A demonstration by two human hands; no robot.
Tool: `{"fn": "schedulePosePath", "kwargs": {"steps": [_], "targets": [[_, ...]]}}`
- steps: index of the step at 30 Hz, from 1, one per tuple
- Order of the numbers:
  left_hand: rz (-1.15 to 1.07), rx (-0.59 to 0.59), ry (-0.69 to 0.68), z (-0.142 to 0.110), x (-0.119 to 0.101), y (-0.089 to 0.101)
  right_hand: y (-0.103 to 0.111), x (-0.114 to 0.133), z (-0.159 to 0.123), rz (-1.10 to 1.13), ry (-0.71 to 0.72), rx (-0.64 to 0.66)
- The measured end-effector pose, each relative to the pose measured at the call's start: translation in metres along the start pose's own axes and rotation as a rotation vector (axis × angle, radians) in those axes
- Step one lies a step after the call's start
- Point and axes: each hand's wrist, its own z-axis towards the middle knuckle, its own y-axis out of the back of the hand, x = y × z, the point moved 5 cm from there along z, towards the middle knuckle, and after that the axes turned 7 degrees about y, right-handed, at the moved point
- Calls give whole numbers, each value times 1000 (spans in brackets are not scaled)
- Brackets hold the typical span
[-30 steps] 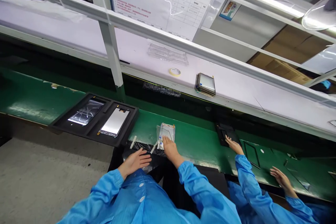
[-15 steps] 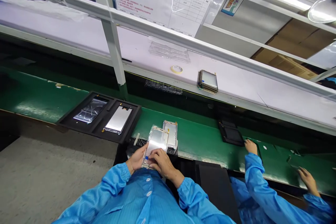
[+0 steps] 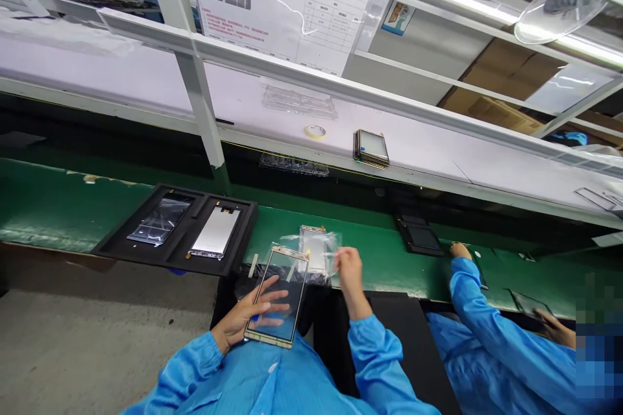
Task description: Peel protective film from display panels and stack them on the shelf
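Note:
My left hand (image 3: 248, 312) supports a clear glass touch panel (image 3: 293, 292) with a dark border, its fingers visible through the glass from behind. A small blue tab sits at the panel's left edge. To the right, my right hand (image 3: 349, 269) pinches a thin, crinkled clear film (image 3: 333, 246). That film stretches toward the panel's top; whether it still touches the panel I cannot tell. Behind it another panel (image 3: 313, 248) lies on the green bench, partly covered by the film.
A black foam tray (image 3: 250, 220) on the left holds two display screens. On the white shelf (image 3: 428, 159) stand a stack of panels (image 3: 372, 148), a tape roll (image 3: 316, 131) and clear plastic trays. A co-worker's sleeves and hands (image 3: 460, 251) are at the right.
My right hand has moved right and up off the panel, drawing out clear film. The panel's surface went from hazy to see-through. My left hand's fingers now spread behind it.

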Motion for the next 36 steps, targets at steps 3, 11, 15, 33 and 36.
{"fn": "schedulePosePath", "kwargs": {"steps": [3,11,15,33,36], "targets": [[19,-32,-3,-10,-2,7,75,28,28,-219,215,-430],[101,-63,12,-17,-6,17,-21,7,-35,-129,57,330],[103,-46,23,-20,-5,17,-77,0,-54,314,-246,442],[190,-620,57,-85,-12,96,-89,-113,-190,287,-709,629],[34,-821,-74,-101,-18,131,-86,-131,-171,8,-510,578]]}}
